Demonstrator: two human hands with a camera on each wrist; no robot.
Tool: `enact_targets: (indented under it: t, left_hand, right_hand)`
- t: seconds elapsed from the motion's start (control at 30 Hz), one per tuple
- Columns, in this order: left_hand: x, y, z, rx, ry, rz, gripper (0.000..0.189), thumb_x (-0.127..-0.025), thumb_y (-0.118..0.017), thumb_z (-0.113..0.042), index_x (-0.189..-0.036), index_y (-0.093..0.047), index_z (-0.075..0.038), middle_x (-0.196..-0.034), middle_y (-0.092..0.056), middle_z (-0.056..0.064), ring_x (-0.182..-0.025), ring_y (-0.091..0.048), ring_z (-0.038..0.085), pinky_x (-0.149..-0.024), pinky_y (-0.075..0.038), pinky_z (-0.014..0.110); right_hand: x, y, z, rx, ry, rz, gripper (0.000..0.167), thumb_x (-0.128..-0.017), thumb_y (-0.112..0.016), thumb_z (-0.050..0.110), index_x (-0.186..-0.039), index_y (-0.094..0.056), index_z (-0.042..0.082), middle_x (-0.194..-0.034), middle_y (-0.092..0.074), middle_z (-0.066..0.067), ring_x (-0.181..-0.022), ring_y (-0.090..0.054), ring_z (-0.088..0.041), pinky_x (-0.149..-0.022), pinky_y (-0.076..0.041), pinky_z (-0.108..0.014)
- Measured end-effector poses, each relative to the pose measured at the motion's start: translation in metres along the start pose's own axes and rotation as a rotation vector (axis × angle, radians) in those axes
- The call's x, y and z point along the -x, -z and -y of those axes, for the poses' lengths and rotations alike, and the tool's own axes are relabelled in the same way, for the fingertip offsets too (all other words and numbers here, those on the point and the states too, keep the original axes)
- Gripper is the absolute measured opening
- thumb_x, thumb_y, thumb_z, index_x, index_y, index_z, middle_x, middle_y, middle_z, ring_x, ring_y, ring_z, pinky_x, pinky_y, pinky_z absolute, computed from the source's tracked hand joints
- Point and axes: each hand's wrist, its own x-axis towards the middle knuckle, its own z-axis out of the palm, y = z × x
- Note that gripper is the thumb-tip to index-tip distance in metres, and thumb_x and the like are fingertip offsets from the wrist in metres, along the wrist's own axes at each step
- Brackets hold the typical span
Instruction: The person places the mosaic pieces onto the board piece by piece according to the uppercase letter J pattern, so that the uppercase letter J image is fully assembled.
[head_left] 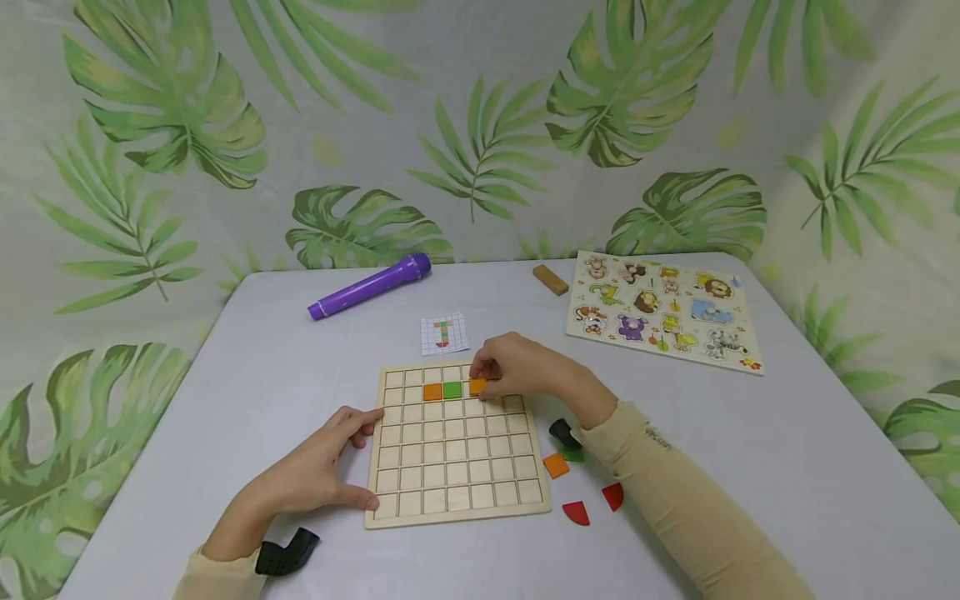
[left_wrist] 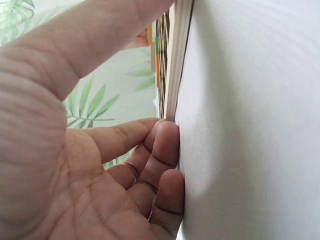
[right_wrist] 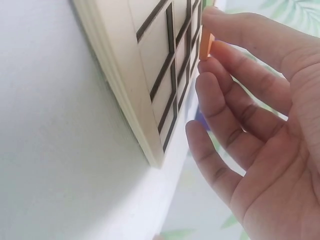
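Observation:
My right hand (head_left: pixel 521 367) pinches an orange square tile (head_left: pixel 477 387) between thumb and fingers at the upper part of the wooden grid board (head_left: pixel 457 523). In the right wrist view the tile (right_wrist: pixel 205 45) stands at the grid's surface. To its left, an orange tile (head_left: pixel 432 392) and a green tile (head_left: pixel 452 390) lie side by side in the second row of cells. My left hand (head_left: pixel 318 462) spreads along the board's left edge, thumb near the lower corner and index finger higher up. Its fingertips (left_wrist: pixel 167 142) touch the table beside the edge in the left wrist view.
A pattern card (head_left: pixel 453 342) lies behind the board. Right of the board are an orange tile (head_left: pixel 556 465), a partly hidden green tile (head_left: pixel 573 456) and two red quarter-round pieces (head_left: pixel 576 512). Farther back lie a purple microphone (head_left: pixel 371 287), a wooden block (head_left: pixel 551 280) and an animal puzzle (head_left: pixel 663 312).

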Motion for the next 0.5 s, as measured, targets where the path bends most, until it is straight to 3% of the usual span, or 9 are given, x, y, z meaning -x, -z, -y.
enact_targets:
  t: [0.5]
  left_hand:
    - [0.0002, -0.0001, 0.0003, -0.003, -0.003, -0.001, 0.114, -0.069, -0.1, -0.047, -0.161, -0.046, -0.008, -0.127, -0.052, -0.001, -0.115, -0.047, 0.01, -0.102, -0.042, 0.027]
  right_hand:
    - [-0.0044, -0.0041, 0.0004, 0.006, 0.024, 0.0, 0.021, -0.093, -0.085, 0.017, -0.11, -0.078, 0.008, -0.103, -0.074, -0.003, -0.09, -0.064, -0.012, -0.085, -0.054, -0.024]
